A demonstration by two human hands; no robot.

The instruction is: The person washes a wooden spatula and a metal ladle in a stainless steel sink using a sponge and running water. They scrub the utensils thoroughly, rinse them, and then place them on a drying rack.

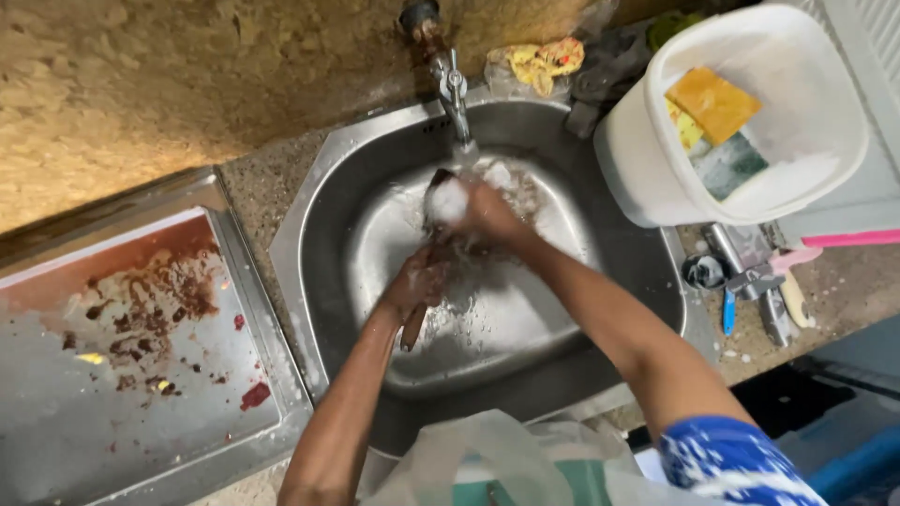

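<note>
While water runs from the metal tap into the sink, the far left of the counter shows a flat stainless steel tray smeared with dark red stains and a few crumbs, lying just beside the rounded stainless steel sink basin. Over the middle of that basin, the left hand is closed around the wooden handle of a long utensil, its fingers wrapped tight and covered in soapsuds; the handle's lower end pokes out below the fist. This utensil stands nearly upright in the basin, its dark head raised toward the stream of water. Just right of it, the right hand presses a foamy white lump against the utensil's head; the fingers curl around that lump, though the foam hides whether it is a sponge or only lather. Behind the sink rim lie a crumpled yellow and red wrapper and a grey cloth. Further right, a white plastic tub stands at the basin's corner, holding an orange-yellow sponge and a green scouring pad. Near its base, on the speckled counter, lie several metal utensils with blue and pink handles. At the bottom edge, a thin translucent plastic bag sits near the person's blue patterned sleeve.
</note>
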